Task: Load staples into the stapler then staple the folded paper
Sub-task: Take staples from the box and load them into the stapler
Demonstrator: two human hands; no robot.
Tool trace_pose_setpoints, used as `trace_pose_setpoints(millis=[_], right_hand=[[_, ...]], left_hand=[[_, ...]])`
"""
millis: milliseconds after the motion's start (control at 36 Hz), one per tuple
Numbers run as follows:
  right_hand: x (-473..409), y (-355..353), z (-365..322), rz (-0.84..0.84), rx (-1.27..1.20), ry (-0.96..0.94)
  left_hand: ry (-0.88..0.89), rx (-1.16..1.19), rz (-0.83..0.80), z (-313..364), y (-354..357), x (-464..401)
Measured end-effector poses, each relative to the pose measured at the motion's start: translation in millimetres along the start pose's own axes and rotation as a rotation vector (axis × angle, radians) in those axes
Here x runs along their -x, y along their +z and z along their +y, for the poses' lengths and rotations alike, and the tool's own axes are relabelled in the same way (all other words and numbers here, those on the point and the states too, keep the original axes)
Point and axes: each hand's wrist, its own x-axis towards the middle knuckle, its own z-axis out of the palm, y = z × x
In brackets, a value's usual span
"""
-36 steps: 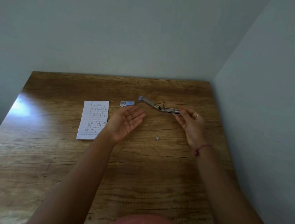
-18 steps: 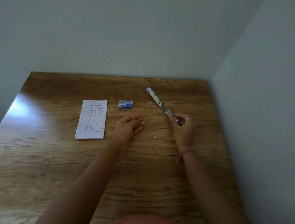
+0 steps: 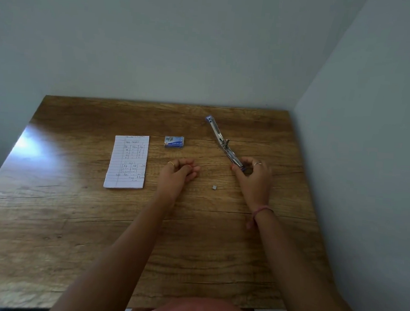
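Observation:
The stapler lies swung fully open on the wooden table, a long metal strip with a blue tip pointing away. My right hand grips its near end between fingers and thumb. My left hand rests on the table with its fingers curled in, holding nothing that I can see. A small grey block of staples lies between the two hands. The blue staple box sits beyond my left hand. The folded lined paper with handwriting lies flat at the left.
Walls close the table in at the back and along the right side. A bright patch of light falls on the wood left of the paper. The table's near edge lies just in front of my body.
My right hand has lowered the open stapler onto the table and turned it to point away. My left hand has turned palm down and curled its fingers. The camera has tilted slightly.

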Motion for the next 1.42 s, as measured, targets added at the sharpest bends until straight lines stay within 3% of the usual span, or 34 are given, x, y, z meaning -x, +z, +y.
trace_pose_setpoints(millis=[417,611,778,944,1111,1417], right_hand=[[4,-8,-8,-0.011,-0.059,-0.002],[14,-6,-41,0.075,-0.085,-0.218],[10,18,-75,-0.131,-0.167,-0.246],[-7,48,-91,-0.357,0.018,-0.238],[-28,69,-102,-0.411,0.046,-0.183],[-37,80,-100,-0.460,0.005,-0.161]], left_hand=[[0.084,-0.035,0.004,-2,-2,5],[0.272,-0.377,0.081,11,-19,6],[0.395,-0.746,0.127,34,-45,-16],[0.366,-1.085,0.009,54,-57,-42],[0.389,-1.196,-0.100,65,-57,-66],[0.457,-1.191,-0.113,65,-54,-82]])
